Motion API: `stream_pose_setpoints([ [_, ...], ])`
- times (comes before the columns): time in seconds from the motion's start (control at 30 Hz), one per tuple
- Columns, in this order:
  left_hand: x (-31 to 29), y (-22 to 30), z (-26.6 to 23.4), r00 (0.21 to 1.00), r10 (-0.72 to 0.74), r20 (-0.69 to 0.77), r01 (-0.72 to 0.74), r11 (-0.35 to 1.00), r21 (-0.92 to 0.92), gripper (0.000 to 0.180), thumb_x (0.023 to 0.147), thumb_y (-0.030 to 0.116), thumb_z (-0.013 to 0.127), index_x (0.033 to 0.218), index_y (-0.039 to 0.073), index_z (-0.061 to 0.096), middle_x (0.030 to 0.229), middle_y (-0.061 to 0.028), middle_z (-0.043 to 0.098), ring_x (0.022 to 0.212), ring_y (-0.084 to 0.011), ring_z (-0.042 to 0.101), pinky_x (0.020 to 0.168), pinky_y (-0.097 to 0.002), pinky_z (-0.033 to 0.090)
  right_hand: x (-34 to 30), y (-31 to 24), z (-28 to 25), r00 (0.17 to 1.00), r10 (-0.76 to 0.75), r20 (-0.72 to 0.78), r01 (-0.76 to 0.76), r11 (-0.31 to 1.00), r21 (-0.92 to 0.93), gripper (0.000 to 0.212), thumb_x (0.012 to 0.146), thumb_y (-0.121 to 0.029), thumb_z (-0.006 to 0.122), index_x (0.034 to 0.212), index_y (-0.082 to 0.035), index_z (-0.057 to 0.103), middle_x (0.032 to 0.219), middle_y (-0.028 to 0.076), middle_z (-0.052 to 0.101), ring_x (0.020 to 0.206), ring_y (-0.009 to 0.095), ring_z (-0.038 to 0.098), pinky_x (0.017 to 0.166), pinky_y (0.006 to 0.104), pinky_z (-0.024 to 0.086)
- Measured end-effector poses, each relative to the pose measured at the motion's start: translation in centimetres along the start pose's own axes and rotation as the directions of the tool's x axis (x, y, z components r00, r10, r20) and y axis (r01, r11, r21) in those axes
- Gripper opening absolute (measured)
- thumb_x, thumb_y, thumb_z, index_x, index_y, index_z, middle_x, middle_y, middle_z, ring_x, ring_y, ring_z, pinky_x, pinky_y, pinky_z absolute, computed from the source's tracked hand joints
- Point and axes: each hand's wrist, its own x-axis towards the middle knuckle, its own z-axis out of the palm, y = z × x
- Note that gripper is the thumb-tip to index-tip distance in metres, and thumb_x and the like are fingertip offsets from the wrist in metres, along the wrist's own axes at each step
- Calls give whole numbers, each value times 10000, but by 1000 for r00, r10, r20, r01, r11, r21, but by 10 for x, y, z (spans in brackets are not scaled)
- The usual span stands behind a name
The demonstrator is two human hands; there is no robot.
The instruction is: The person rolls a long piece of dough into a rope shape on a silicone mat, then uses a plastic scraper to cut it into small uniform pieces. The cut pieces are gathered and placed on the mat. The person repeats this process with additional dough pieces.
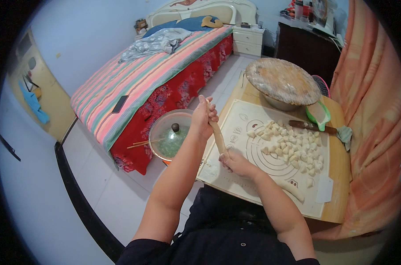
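Note:
A long rope of pale dough (218,136) is stretched slantwise between my two hands, above the left part of a white pastry mat (229,117). My left hand (203,117) is closed round its upper end, beside the mat's left edge. Lower down, my right hand (236,163) grips the other end over the mat. Many small cut dough pieces (293,145) lie heaped on the mat to the right. Another dough roll (291,191) rests near the mat's front edge, partly behind my right forearm.
A round floured board (282,80) covers a bowl at the table's back. A rolling pin (312,126), a green-rimmed scoop (318,115) and a cloth (344,135) lie right. Left of the table stands a glass-lidded pot (167,145) with chopsticks (141,144) beside the bed (134,88).

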Motion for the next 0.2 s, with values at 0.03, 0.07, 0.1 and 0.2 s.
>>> stream_pose_setpoints([
  [0.03,7,-4,-6,1000,-9,-8,9,1000,5,490,1002,520,463,1166,59,459,733,12,431,566,-67,377,498,-210,340,-4,3,-2,1000,-17,-26,13,985,-171,453,1000,-471,495,1174,-55,531,931,97,636,813,195,610,738,350,482],
  [0.07,12,-7,-9,1000,-6,-21,7,999,50,487,1004,515,464,1173,58,459,732,13,430,565,-67,377,496,-208,339,-11,1,-3,998,-37,-46,19,942,-335,471,991,-477,509,1211,-61,521,993,114,652,874,218,632,770,369,489],
  [0.1,16,-9,-10,1000,-3,-31,6,995,95,485,1006,510,464,1180,57,459,731,13,430,564,-67,376,495,-206,338,-18,-3,-4,996,-59,-62,21,871,-491,494,982,-483,523,1248,-67,512,1054,131,668,936,241,654,802,389,497],
  [0.2,35,-24,-18,1000,16,-26,-9,966,260,501,1002,510,477,1211,55,456,749,11,447,560,-67,373,493,-212,351,-37,-36,13,975,148,-165,-221,567,-794,610,922,-551,583,1322,-101,486,1189,160,654,1079,295,644,942,420,485],
])
